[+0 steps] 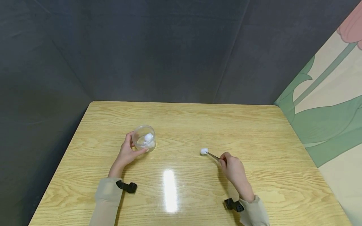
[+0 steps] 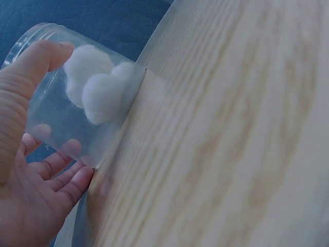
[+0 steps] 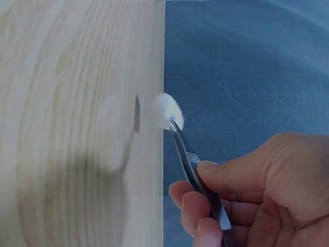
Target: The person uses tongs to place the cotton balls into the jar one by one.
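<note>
My left hand (image 1: 129, 153) grips a clear plastic jar (image 1: 138, 144) from its left side, thumb on the near wall and fingers around the far one. Inside the jar lie several white cotton balls (image 2: 103, 98), bunched toward one side in the left wrist view. To the right, my right hand (image 1: 234, 168) pinches metal tweezers (image 3: 191, 172) between thumb and fingers. The tips of the tweezers touch another cotton ball (image 3: 168, 109), seen also in the head view as a small white cotton ball (image 1: 204, 151) over the table's middle right. Whether it rests on the tabletop, I cannot tell.
A wood-grain table (image 1: 181, 122) lies beneath both hands. Dark cloth (image 1: 169, 53) hangs behind it and on the left, and a flower-patterned cloth (image 1: 336, 103) borders the right. A bright light reflection (image 1: 170, 191) shows on the tabletop between the arms.
</note>
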A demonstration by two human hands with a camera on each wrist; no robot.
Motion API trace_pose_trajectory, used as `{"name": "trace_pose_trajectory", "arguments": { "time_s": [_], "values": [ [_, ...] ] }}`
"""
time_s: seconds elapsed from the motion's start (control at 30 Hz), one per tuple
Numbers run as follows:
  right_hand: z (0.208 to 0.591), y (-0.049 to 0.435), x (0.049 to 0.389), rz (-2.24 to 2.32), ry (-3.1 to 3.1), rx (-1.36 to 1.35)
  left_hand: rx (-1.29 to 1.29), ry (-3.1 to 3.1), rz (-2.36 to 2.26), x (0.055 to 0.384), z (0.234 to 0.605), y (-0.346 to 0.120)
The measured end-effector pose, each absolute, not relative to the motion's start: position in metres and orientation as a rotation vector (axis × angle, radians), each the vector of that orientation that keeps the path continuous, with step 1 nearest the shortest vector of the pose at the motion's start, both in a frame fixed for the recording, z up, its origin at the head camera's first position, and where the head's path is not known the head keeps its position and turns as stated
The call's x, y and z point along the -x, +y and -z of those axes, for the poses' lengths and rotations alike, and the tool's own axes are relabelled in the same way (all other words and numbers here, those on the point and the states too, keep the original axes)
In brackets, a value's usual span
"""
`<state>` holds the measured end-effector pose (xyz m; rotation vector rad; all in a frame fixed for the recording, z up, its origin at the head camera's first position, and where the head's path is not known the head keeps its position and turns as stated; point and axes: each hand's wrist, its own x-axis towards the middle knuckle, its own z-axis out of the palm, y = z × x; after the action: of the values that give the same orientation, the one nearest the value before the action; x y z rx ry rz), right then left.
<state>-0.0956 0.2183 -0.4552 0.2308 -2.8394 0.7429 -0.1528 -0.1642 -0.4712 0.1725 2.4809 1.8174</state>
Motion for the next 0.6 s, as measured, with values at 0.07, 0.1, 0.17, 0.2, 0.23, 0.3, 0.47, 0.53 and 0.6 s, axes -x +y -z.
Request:
{"name": "trace_pose_trajectory", "arguments": {
  "time_s": [0.07, 0.1, 0.17, 0.2, 0.23, 0.3, 0.47, 0.53, 0.6],
  "values": [
    [0.4553, 0.2185, 0.0964, -0.754, -2.828, -0.231, -0.172, 2.484, -1.814, 0.1527, 0.4711, -0.1642],
    [0.4551, 0.2186, 0.0969, -0.759, -2.825, -0.231, -0.172, 2.485, -1.813, 0.1527, 0.4710, -0.1642],
    [0.4548, 0.2186, 0.0980, -0.770, -2.828, -0.226, -0.172, 2.486, -1.813, 0.1527, 0.4710, -0.1642],
    [0.4547, 0.2186, 0.0987, -0.773, -2.828, -0.224, -0.173, 2.485, -1.814, 0.1526, 0.4709, -0.1641],
    [0.4544, 0.2186, 0.0991, -0.778, -2.829, -0.224, -0.175, 2.486, -1.815, 0.1526, 0.4709, -0.1641],
    [0.4535, 0.2180, 0.1001, -0.783, -2.823, -0.226, -0.178, 2.485, -1.817, 0.1525, 0.4709, -0.1641],
    [0.4504, 0.2159, 0.1018, -0.790, -2.814, -0.222, -0.177, 2.489, -1.813, 0.1527, 0.4715, -0.1641],
    [0.4485, 0.2148, 0.1023, -0.799, -2.820, -0.218, -0.175, 2.489, -1.811, 0.1530, 0.4721, -0.1643],
    [0.4461, 0.2134, 0.1030, -0.810, -2.826, -0.215, -0.174, 2.487, -1.810, 0.1531, 0.4723, -0.1643]
  ]
}}
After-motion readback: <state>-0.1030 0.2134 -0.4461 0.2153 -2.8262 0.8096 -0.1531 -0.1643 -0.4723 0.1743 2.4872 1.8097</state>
